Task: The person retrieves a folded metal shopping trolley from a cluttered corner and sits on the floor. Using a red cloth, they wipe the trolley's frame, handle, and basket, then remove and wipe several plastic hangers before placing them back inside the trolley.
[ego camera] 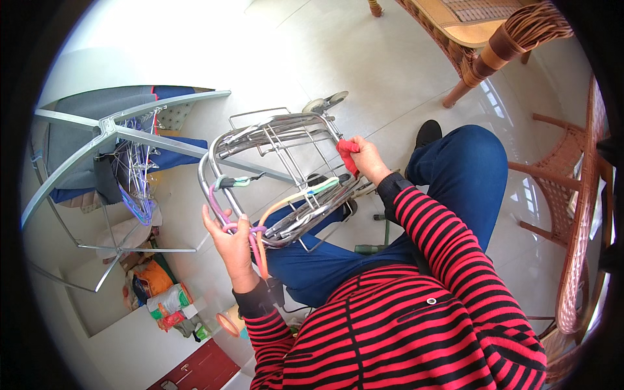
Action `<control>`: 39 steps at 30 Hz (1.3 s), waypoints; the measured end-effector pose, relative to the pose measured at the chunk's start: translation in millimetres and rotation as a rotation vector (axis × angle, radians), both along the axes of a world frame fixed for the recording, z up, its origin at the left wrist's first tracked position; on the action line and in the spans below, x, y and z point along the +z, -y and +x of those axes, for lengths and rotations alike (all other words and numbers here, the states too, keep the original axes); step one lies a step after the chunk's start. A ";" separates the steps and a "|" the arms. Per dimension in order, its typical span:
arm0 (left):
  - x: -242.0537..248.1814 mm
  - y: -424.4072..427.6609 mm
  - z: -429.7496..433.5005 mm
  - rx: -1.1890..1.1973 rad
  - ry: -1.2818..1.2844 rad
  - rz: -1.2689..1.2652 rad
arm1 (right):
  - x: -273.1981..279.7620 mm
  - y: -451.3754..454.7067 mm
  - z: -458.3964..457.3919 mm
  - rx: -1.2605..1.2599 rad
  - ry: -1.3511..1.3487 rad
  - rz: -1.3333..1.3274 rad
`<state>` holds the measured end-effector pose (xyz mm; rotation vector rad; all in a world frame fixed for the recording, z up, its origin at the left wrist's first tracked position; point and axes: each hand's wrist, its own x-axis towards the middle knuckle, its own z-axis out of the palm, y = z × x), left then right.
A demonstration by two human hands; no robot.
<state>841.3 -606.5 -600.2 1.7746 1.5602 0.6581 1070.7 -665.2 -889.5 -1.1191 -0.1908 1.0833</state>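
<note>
A folding metal luggage cart (280,146) with a tubular chrome frame lies tilted across my lap. My left hand (236,243) is at the end of its tube handle, thumb up and fingers spread, with the frame and cord between them. A multicoloured elastic cord (287,199) is looped round the handle and runs across the frame; it has dark hook ends. My right hand (364,158) pinches a red cloth (347,152) against the far side of the frame. The small wheels (325,102) of the cart stick out at the top.
A metal-tube rack (161,141) with wire hangers (139,195) stands at the left. Wicker chairs (487,53) are at the upper right and right edge (575,195). Bags (153,280) lie at the lower left. A green-handled tool (369,249) is beneath my legs.
</note>
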 end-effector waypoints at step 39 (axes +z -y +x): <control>-47.7 9.1 -49.9 0.049 0.713 -0.201 | -53.8 -9.5 21.0 0.319 -0.179 -0.317</control>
